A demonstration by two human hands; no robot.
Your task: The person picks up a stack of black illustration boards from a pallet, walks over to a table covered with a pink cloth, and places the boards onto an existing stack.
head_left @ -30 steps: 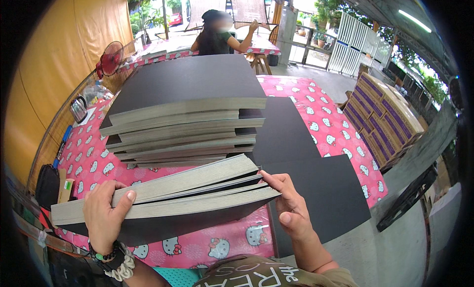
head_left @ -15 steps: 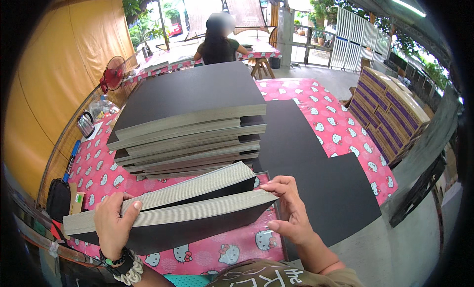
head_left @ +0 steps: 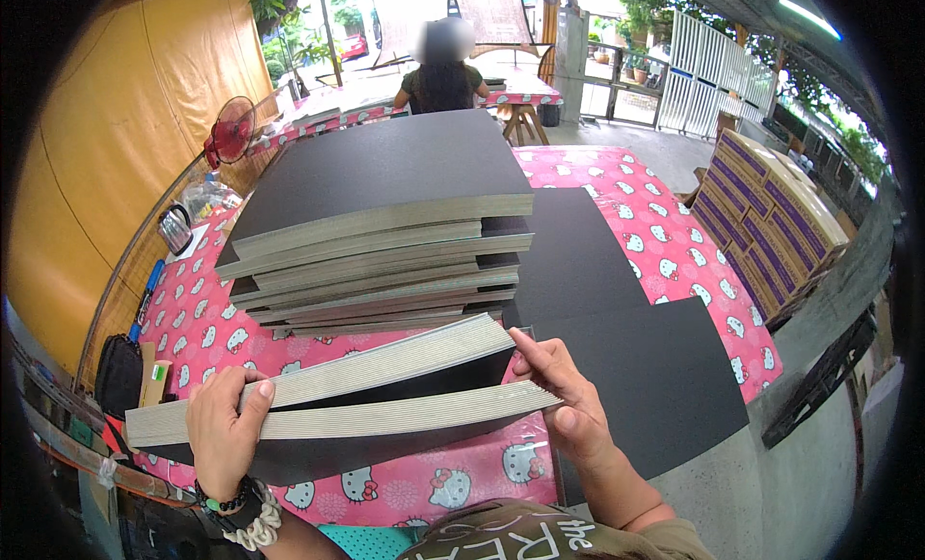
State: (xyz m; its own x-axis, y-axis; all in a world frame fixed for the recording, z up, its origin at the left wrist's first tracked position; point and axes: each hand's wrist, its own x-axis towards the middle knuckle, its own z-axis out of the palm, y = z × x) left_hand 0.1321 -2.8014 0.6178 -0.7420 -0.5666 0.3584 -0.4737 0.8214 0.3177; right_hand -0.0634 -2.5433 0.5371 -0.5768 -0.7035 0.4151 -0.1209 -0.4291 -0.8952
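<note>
Board sheaf (head_left: 385,424) is parted at right end only; left fingers (head_left: 258,398) clamp it, right fingers (head_left: 541,356) half-curled, hold unclear; far stack (head_left: 385,165) untouched.

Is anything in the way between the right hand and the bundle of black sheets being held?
Nothing visible. The right hand is at the right end of the bundle, by its parted corners. The left hand clasps it farther left; the tall stack sits beyond, not between.
</note>
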